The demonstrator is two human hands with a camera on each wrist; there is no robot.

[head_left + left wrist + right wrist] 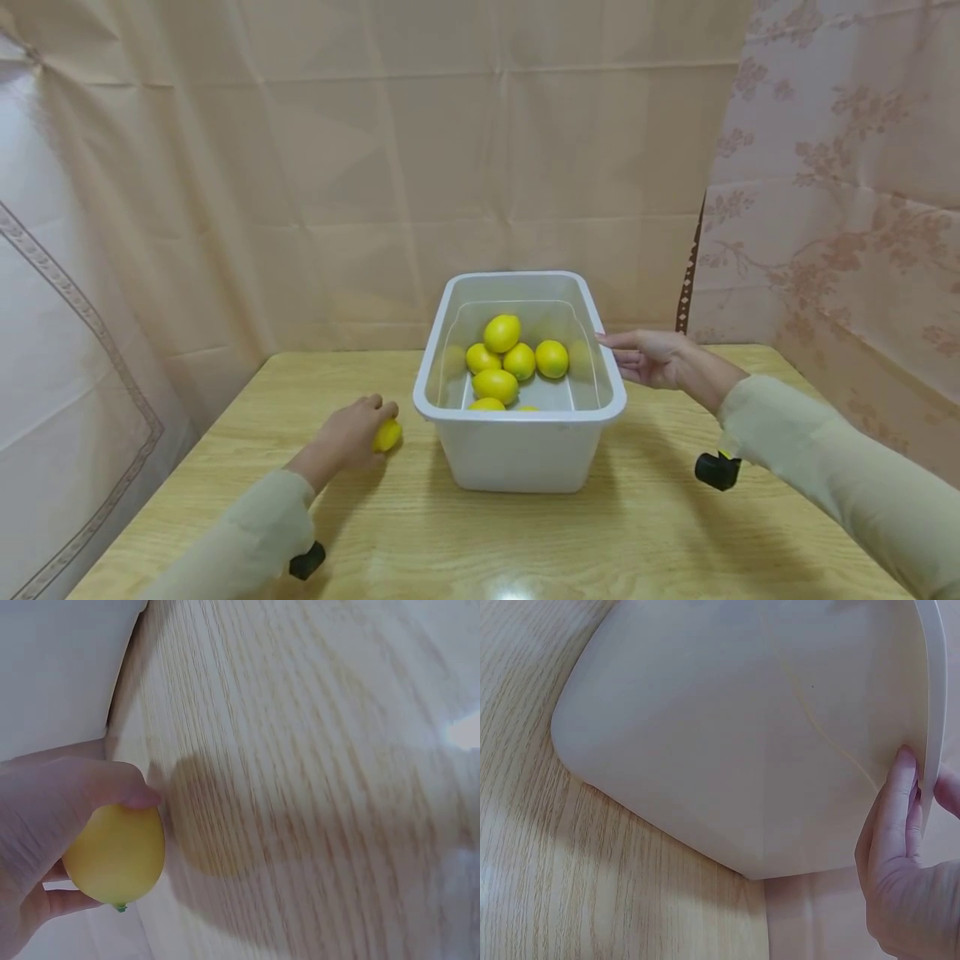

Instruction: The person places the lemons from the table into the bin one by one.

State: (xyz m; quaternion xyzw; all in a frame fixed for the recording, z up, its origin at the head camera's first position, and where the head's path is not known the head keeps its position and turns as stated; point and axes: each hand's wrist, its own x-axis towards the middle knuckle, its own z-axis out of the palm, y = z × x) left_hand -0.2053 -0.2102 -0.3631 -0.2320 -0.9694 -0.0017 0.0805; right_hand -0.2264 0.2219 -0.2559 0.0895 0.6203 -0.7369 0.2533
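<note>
A white plastic bin stands on the wooden table with several yellow lemons inside. Left of the bin, my left hand holds another lemon, low over the tabletop. The left wrist view has the thumb across the top of this lemon, its green stem tip pointing away from the palm; whether it touches the table I cannot tell. My right hand pinches the bin's right rim. In the right wrist view, the fingers press the outer wall under the rim, with the thumb across the edge.
The light wooden table ends at a beige curtain behind the bin. A patterned cloth hangs on the right and a pale cloth on the left. Black wrist devices hang below both sleeves.
</note>
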